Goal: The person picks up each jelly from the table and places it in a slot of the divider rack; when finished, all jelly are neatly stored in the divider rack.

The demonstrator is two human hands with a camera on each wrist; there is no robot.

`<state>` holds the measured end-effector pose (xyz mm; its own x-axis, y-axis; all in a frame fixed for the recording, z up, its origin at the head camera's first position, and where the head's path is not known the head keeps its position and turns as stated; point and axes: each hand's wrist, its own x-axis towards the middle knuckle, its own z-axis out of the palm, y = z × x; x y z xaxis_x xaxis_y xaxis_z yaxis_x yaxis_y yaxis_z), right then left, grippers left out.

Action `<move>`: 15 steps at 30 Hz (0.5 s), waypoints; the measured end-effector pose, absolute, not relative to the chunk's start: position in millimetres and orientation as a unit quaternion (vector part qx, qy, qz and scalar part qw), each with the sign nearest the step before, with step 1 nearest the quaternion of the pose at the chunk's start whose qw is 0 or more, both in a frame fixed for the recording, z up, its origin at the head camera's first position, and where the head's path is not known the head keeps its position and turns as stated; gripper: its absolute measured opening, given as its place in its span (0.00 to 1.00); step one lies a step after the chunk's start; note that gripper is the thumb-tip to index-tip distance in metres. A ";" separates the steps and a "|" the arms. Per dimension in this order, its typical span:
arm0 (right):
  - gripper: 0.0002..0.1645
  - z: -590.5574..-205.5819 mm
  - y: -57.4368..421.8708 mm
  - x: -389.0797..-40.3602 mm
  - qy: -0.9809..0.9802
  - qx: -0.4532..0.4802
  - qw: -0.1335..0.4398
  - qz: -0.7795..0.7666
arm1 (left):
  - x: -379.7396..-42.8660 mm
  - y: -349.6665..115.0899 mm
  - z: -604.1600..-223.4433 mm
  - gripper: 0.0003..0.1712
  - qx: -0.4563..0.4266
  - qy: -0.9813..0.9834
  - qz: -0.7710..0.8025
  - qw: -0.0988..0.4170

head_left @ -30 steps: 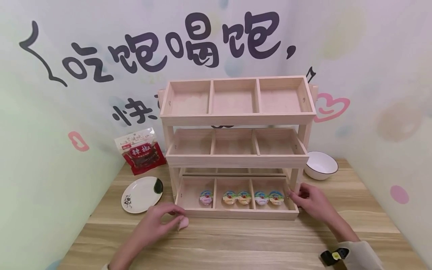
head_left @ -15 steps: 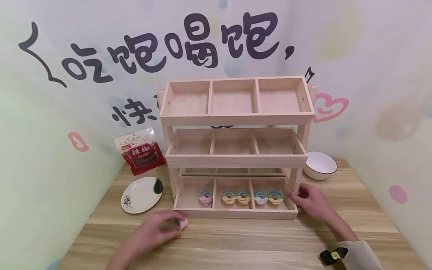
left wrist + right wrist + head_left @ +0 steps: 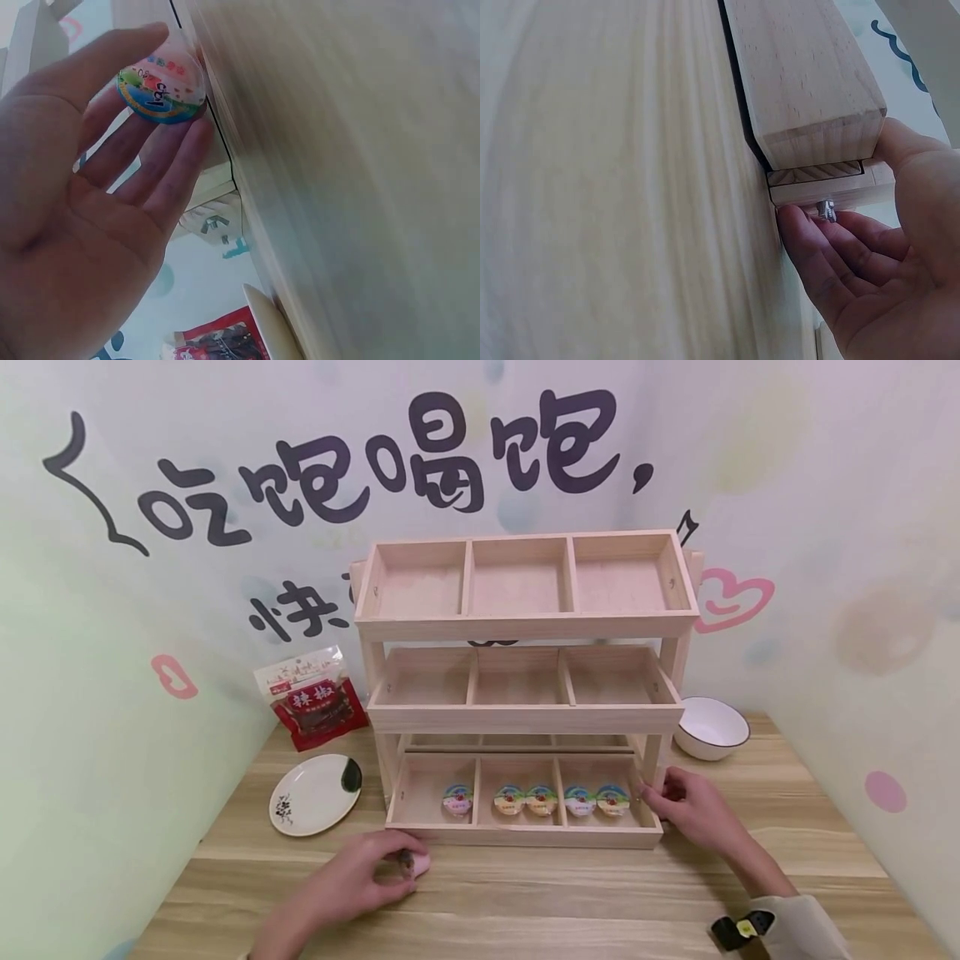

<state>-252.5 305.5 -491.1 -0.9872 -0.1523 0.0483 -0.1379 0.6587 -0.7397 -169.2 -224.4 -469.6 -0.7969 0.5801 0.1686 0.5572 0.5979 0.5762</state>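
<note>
My left hand (image 3: 348, 881) holds a small jelly cup (image 3: 421, 864) just in front of the lower left corner of the three-tier wooden rack (image 3: 517, 837). Its printed pink and blue lid (image 3: 161, 86) faces the left wrist camera, between thumb and fingers. At the rack's right end, my right hand (image 3: 697, 810) grips the side of the bottom tray, thumb at its edge and fingers beside a metal bolt (image 3: 826, 211). More jelly cups sit in the bottom tray: one in the left compartment (image 3: 457, 799), two in the middle (image 3: 510, 799), two in the right (image 3: 613, 800).
A white oval plate (image 3: 311, 797) lies left of the rack, with a red bag of dried chili (image 3: 318, 706) propped behind it. Back right stands a white bowl (image 3: 712, 727). The rack's upper two trays (image 3: 525, 627) rise over the bottom one. Walls close in on both sides.
My left hand has shifted slightly right and down along the rack's front with the jelly cup, its fingers readjusting around it. My right hand stays at the rack's end.
</note>
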 end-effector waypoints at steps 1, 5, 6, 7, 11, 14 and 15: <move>0.28 -491.1 305.6 -252.4 0.911 -0.079 0.009 -0.405 | -169.2 -223.6 -469.4 0.20 0.318 0.893 0.317 0.024; 0.28 -491.2 305.6 -252.4 0.912 -0.078 0.010 -0.403 | -170.5 -219.3 -469.1 0.18 0.326 0.888 0.322 0.029; 0.28 -491.3 305.7 -252.4 0.912 -0.077 0.011 -0.403 | -170.7 -218.0 -469.0 0.18 0.327 0.887 0.325 0.031; 0.28 -491.5 305.7 -252.3 0.912 -0.076 0.013 -0.403 | -171.0 -216.5 -468.6 0.17 0.328 0.884 0.331 0.035; 0.28 -491.7 305.5 -252.1 0.912 -0.073 0.014 -0.403 | -171.4 -210.3 -465.5 0.15 0.319 0.872 0.366 0.063; 0.28 -491.5 305.6 -252.0 0.912 -0.074 0.014 -0.404 | -171.5 -205.8 -462.0 0.14 0.311 0.863 0.390 0.080; 0.28 -491.4 305.7 -252.0 0.912 -0.075 0.014 -0.404 | -171.8 -204.6 -460.7 0.14 0.310 0.861 0.394 0.081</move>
